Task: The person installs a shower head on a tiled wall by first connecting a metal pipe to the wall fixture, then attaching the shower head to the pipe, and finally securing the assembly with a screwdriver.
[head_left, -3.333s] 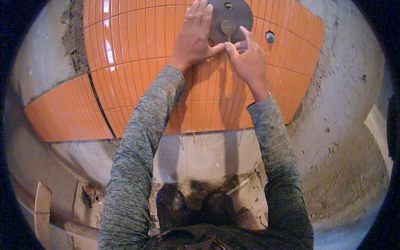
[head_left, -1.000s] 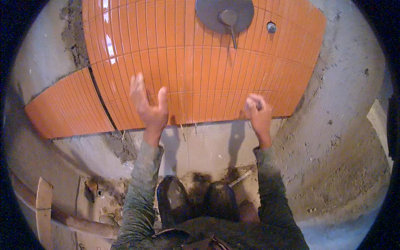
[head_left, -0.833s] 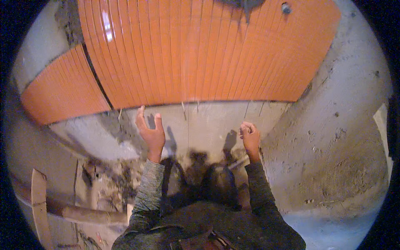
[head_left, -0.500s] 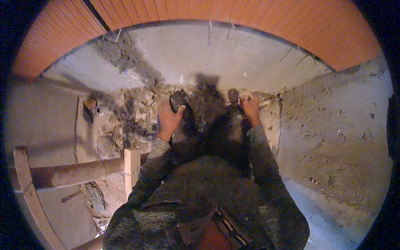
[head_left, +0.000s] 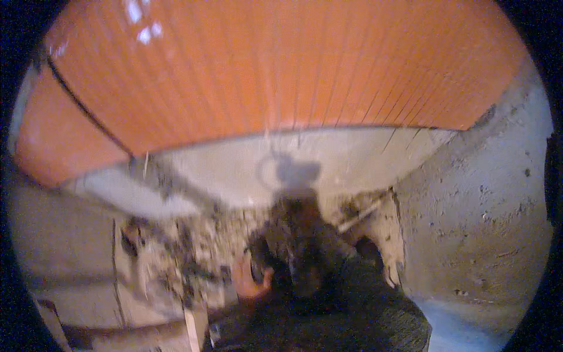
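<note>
Low in the picture my left hand (head_left: pixel 249 278) is curled, blurred by motion. Between its fingers and thumb sits a dark, rounded object (head_left: pixel 258 264), its kind unclear against my dark clothing. My right hand does not show; the dark sleeve (head_left: pixel 384 296) on that side leads toward a dark rounded shape (head_left: pixel 369 252) that I cannot make out. Ahead of my body lies rough, rubble-strewn ground (head_left: pixel 220 234).
A pale stick (head_left: pixel 363 214) slants by the right corner. Ahead, a pale plastered strip (head_left: pixel 346 167) meets orange ribbed panelling (head_left: pixel 293 64). A rough grey wall (head_left: pixel 463 223) rises on the right. At lower left are a wooden post (head_left: pixel 196 328) and a crosswise beam (head_left: pixel 135 331).
The view has tilted up, so the orange panelling fills more of it and the ground sits lower. My left hand appears lower; my right hand has dropped out of sight. The pale stick now shows.
</note>
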Demonstrator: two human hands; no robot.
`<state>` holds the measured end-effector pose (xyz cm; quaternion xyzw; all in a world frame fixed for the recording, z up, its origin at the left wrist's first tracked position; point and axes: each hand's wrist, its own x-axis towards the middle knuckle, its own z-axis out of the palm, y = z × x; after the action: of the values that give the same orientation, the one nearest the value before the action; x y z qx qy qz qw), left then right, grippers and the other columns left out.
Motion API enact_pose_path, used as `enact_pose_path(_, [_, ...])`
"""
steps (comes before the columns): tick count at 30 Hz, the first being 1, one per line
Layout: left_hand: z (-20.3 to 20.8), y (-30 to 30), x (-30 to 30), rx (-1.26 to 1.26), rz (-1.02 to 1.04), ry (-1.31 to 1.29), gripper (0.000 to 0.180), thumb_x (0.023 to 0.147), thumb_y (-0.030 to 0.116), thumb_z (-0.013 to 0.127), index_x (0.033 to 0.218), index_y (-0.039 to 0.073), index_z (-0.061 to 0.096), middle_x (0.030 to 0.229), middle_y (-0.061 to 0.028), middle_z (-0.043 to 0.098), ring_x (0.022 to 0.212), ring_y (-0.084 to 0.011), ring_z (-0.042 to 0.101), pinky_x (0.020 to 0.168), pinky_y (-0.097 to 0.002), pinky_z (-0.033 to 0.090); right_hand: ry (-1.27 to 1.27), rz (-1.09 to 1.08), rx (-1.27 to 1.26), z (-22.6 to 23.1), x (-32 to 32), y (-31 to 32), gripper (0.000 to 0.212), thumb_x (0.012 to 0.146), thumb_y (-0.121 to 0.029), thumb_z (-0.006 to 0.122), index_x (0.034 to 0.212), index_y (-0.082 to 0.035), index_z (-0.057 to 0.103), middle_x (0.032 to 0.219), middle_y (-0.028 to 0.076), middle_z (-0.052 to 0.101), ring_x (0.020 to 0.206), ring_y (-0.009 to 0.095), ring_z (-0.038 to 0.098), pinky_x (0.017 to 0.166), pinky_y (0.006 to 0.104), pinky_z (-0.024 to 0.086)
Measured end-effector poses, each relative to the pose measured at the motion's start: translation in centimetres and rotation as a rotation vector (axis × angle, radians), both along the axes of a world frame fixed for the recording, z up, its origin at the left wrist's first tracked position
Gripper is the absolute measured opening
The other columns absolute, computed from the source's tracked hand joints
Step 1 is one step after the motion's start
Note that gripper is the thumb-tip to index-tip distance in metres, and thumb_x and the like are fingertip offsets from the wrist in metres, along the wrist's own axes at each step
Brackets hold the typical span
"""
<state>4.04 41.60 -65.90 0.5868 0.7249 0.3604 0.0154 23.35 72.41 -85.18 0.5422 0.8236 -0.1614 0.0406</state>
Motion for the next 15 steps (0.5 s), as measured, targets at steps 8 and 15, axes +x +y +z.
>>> enact_pose_path(8, [2.6, 0.4, 1.5, 0.054, -0.030, -0.036, 0.074, 0.083, 0.041, 0.077, 0.135, -0.005, 0.054, 0.137, -0.0362, 0.051, 0.122, -0.0513, 0.055, 0.103, -0.0596, 0.045, 0.007, -0.076, -0.024, -0.1, -2.2, 1.7, 0.027, 0.090, -0.035, 0.069, 0.105, -0.013, 0.074, 0.094, 0.009, 0.075, 0.081, 0.030, 0.072, 0.073, 0.0402, 0.059])
enact_pose_path(15, [1.7, 3.0, 1.0, 0.013, -0.015, -0.060, 0.074, 0.082, 0.042, 0.077, 0.137, -0.002, 0.054, 0.137, -0.0343, 0.052, 0.122, -0.0509, 0.055, 0.102, -0.0590, 0.045, 0.051, -0.104, -0.041, 0.4, -2.2, 1.5, 0.028, 0.091, -0.034, 0.069, 0.106, -0.010, 0.072, 0.095, 0.010, 0.074, 0.082, 0.030, 0.072, 0.074, 0.0406, 0.060])
